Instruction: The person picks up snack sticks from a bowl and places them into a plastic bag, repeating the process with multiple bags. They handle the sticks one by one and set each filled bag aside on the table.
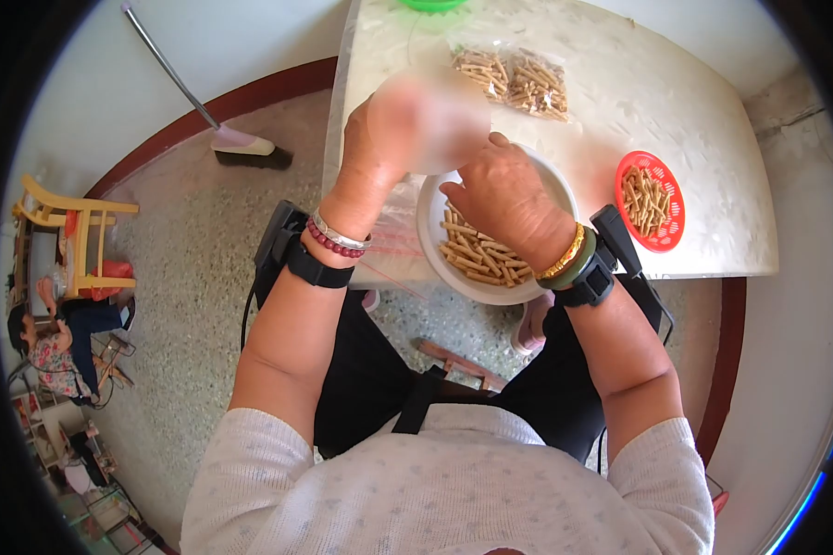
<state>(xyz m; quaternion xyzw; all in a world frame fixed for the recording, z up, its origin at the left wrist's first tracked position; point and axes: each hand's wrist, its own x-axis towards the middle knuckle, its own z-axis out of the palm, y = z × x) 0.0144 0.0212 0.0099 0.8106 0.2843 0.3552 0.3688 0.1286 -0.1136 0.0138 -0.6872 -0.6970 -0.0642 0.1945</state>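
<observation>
A pale round bowl holds many short, tan, stick-like pieces and stands at the table's near edge. Over its far part is my right hand, back upward and fingers curled in; whatever they grip is hidden. My left hand is raised beyond the bowl's left side. A whitish-pink blur covers its fingers and anything in them. Behind the hands lie two clear plastic bags filled with the same kind of sticks. To the right, a red openwork basket contains more sticks.
The pale-covered table meets the wall on the right. A green object shows at its far edge. On the left are a broom, a wooden chair and a seated person. A small wooden stool lies between my feet.
</observation>
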